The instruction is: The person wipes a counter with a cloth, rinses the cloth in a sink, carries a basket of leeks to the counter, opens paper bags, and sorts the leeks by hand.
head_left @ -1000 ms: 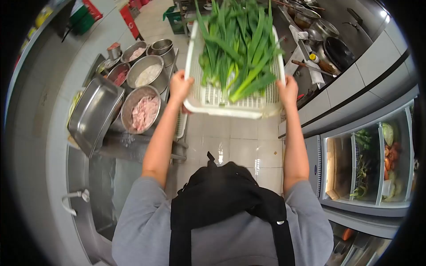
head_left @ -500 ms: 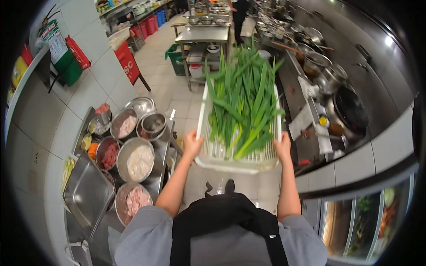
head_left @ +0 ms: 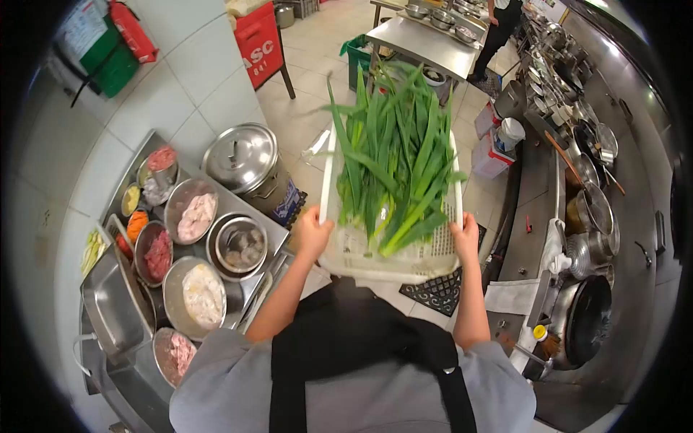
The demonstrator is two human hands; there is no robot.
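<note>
A white slatted plastic basket [head_left: 395, 268] is held out in front of me at waist height. Long green leafy stalks, like leeks or scallions [head_left: 393, 159], are heaped in it and reach past its far end. My left hand [head_left: 315, 234] is closed around the basket's left rim near the close corner. On the opposite side, my right hand [head_left: 465, 234] grips the right rim. The fingertips of both hands are partly hidden by the basket walls.
Left, a steel counter holds bowls of raw meat [head_left: 203, 292] and a steel tray [head_left: 119, 303]. A lidded steel pot [head_left: 242, 162] stands beyond. A stove line with a wok [head_left: 586, 321] runs along the right. Ahead are a steel table [head_left: 426, 45], a floor mat [head_left: 435, 290] and a person [head_left: 498, 32].
My view has swung left and I have moved forward along the aisle, still carrying the basket. The lidded pot and floor mat now show. Both hands keep the same hold.
</note>
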